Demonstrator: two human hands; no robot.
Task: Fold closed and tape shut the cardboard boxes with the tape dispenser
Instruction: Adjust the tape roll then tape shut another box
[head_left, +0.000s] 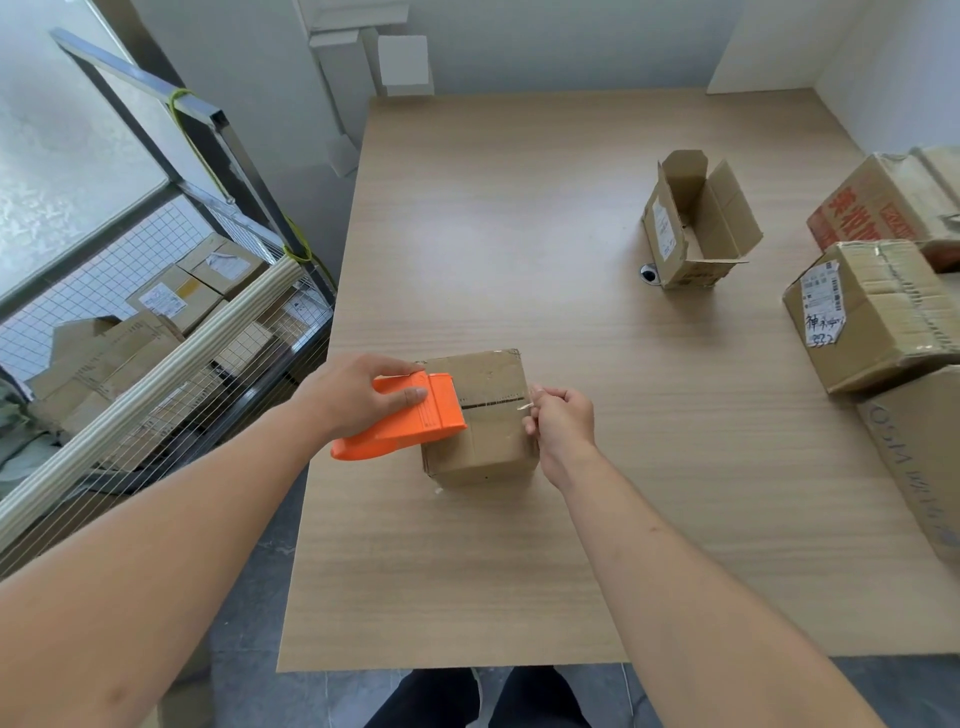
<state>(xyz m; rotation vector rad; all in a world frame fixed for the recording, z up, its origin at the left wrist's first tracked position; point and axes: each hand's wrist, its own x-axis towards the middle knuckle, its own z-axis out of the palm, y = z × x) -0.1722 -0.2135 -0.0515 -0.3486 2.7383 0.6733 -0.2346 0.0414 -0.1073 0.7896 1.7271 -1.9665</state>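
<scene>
Two hands are placed at the closed box (480, 415): the tape dispenser (402, 422) is gripped by the left hand (358, 395) on its top, and the tape end is pinched by the right hand (563, 421) at its right edge.

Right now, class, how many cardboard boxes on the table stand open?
1: the open box at the far right of the table. Boxes cut off at the right edge may hide more.

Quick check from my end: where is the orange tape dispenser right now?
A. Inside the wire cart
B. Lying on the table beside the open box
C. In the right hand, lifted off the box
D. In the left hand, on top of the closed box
D: the left hand grips the orange tape dispenser against the top of the closed box, while the right hand pinches the tape end at the box's right edge.
</scene>
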